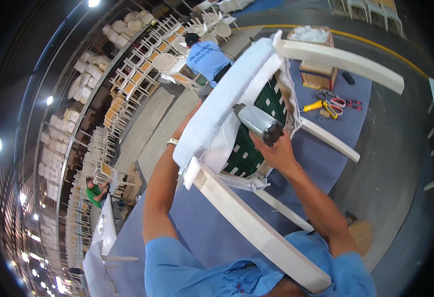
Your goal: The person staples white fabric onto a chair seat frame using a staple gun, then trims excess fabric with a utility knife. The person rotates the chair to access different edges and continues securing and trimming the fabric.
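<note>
A pale wooden chair frame (256,222) lies tipped over in front of me, its legs pointing outward. White fabric (227,99) wraps its padded side, and dark green woven webbing (246,153) shows inside. My right hand (280,154) is closed round a grey staple gun (259,121), whose nose is near the fabric's edge, over the webbing. I cannot tell whether the nose touches. My left hand (191,119) is at the outer left side of the white padding; its fingers are mostly hidden behind the fabric.
Beyond the chair, pliers (351,103), red-handled scissors (337,101) and a yellow tool (312,106) lie on the blue-grey table (197,218) beside a box (317,74). A co-worker in blue (207,59) is ahead, another in green (95,192) left. Stacked chairs (128,84) line the left.
</note>
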### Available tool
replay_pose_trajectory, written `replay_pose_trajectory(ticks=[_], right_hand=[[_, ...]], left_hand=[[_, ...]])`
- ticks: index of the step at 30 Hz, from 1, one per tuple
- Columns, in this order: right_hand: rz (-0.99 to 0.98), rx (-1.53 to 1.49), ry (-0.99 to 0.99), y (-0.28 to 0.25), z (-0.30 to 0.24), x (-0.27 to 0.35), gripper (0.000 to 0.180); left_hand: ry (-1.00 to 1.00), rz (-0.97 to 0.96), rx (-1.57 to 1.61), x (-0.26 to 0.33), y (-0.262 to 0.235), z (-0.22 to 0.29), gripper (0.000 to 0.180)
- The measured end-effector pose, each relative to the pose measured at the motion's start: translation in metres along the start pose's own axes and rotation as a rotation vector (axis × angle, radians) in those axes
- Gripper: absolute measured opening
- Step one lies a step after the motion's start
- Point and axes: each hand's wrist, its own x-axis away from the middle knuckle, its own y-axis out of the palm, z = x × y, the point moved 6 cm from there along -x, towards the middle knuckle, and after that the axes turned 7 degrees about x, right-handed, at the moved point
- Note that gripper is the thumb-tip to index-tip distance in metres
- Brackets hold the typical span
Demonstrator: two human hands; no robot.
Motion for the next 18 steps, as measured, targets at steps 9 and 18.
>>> replay_pose_trajectory(ticks=[9,18], right_hand=[[0.002,0.006,-0.096,0.006,0.002,0.001,0.036],[0.017,-0.125,0.082,0.02,0.017,0.005,0.039]], left_hand=[[-0.215,0.133,-0.221,0.045,0.014,0.034,0.065],[0.25,-0.005,-1.203,0.067,0.074,0.07,0.093]])
